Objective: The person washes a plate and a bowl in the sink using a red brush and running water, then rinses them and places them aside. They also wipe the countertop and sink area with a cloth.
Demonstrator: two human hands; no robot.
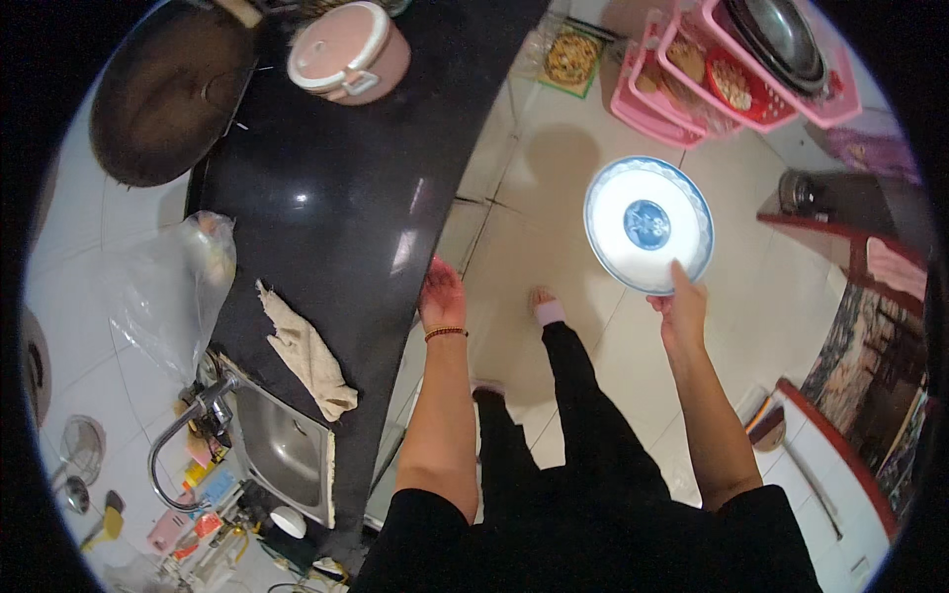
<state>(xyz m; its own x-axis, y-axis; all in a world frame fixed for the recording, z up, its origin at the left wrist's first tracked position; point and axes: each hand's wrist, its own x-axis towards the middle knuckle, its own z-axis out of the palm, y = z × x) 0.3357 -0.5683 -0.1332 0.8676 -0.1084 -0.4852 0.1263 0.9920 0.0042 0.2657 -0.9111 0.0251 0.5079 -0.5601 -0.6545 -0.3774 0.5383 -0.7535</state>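
Observation:
A white plate [612,211] with a blue rim band and a blue central motif is in my right hand [683,307]. The grip is at its near edge, one digit lying over the face and the others partly hidden beneath. The plate is above the tiled floor, its inner face turned up towards me. My left hand [443,296], with a beaded bracelet at the wrist, is beside the edge of the black countertop [334,200]. Nothing shows in its palm; its fingertips are blurred and partly hidden, so their pose is unclear.
A beige cloth [308,352] lies on the counter near a steel sink [285,452] with a curved faucet [153,456]. Further along are a pink lidded container [341,48], a wok [170,89] and a plastic bag [174,289]. Pink basket racks [660,118] stand far right, beyond the floor.

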